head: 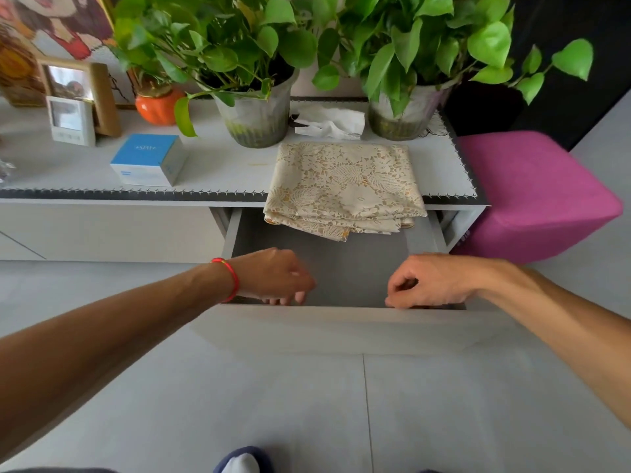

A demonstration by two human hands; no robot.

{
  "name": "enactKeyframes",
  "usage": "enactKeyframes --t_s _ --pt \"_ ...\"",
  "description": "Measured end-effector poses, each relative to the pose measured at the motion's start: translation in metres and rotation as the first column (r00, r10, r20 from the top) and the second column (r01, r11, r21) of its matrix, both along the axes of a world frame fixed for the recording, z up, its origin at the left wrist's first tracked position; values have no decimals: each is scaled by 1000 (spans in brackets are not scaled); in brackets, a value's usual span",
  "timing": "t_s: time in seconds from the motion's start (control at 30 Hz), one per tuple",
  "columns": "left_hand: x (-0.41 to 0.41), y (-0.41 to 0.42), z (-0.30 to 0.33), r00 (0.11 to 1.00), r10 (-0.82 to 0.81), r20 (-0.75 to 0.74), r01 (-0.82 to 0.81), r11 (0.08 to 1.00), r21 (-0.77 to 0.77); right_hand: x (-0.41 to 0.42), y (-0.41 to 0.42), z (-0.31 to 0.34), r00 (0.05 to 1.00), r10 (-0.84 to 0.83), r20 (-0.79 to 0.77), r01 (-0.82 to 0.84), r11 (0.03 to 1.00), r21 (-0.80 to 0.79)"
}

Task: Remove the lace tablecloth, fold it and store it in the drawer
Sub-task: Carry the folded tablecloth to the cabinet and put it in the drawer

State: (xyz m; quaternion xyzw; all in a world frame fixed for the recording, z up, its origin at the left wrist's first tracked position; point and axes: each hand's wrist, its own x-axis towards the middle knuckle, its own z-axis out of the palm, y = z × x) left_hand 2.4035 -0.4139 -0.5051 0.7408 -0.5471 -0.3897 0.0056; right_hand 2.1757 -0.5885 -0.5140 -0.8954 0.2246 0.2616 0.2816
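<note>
Grey drawer (327,268) front, both grips curled.

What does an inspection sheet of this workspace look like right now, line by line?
Surface: white cabinet top, stitched edging.
Job's things: folded lace tablecloth on top, front edge overhanging the open drawer; drawer looks empty.
Clutter: blue box, two potted plants, tissue, orange jar, photo frames.
Hands: left hand and right hand curled over the drawer front.
Cables: nothing seen.
Surroundings: pink stool, grey floor.
</note>
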Motion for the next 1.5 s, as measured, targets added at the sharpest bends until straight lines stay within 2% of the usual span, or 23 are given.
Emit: enactKeyframes --t_s 0.1,0.17,0.27,0.4,0.5,0.6,0.67,0.7,0.73,0.77,0.8,0.83,0.87,0.93,1.0,1.03,1.07,1.13,1.17,1.23,1.33,1.4,1.5 --pt "-1 -1 -2 996 -52 -68 61 990 128 5 3 -2 998 22 -60 -15 992 128" --pt "-1 0 -3 988 -26 -154 59 974 219 5 11 -7 998 32 -47 -23 984 178" --pt "-2 3 -2 967 2 -257 89 936 341 3 23 -15 989 86 -117 -47 951 305" --pt "0 7 -2 948 -52 -314 178 903 390 -2 24 -17 981 116 -158 -43 914 403" --pt "3 7 0 934 -41 -355 191 898 396 -6 22 -19 987 70 -146 0 902 431" --pt "11 6 5 948 4 -317 77 967 241 -8 14 -9 996 -80 44 58 927 370" --pt "19 5 13 951 132 -279 -160 984 -81 -8 5 9 920 -250 301 133 923 360" --pt "23 5 19 923 236 -305 -327 897 -297 -8 0 20 831 -328 450 174 921 349" --pt "27 5 25 874 321 -363 -476 715 -512 -8 -4 30 712 -359 604 228 931 284" --pt "32 4 30 840 370 -398 -540 499 -677 -5 -9 38 591 -320 740 309 938 159" --pt "36 0 36 830 418 -369 -521 347 -780 2 -16 46 520 -230 822 407 913 -2" --pt "41 -7 39 827 474 -301 -474 302 -827 10 -25 52 517 -160 841 499 854 -144" --pt "47 -18 39 815 530 -236 -456 335 -825 19 -35 56 569 -159 807 566 788 -244" --pt "59 -42 39 785 591 -183 -534 498 -684 39 -54 59 753 -283 594 585 701 -408" --pt "66 -62 39 776 604 -181 -601 620 -504 55 -65 57 857 -345 382 506 703 -501" --pt "69 -69 39 796 593 -120 -573 673 -467 61 -67 54 874 -340 347 479 722 -500" --pt "72 -75 38 814 580 -37 -531 716 -453 66 -67 52 872 -342 350 480 738 -474" --pt "76 -84 35 802 596 35 -522 729 -442 75 -70 45 802 -438 406 581 732 -357" --pt "78 -88 33 783 622 -14 -570 708 -418 77 -70 44 742 -515 429 651 706 -279" --pt "79 -92 35 708 672 -215 -703 646 -298 80 -68 43 606 -661 442 760 646 -76" --pt "77 -84 39 631 663 -404 -772 591 -235 72 -57 45 445 -784 432 789 572 224" --pt "68 -61 36 610 584 -536 -774 586 -241 59 -40 44 430 -776 461 761 587 278" --pt "48 -14 14 528 419 -739 -760 622 -190 32 -6 29 476 -729 492 759 623 189"
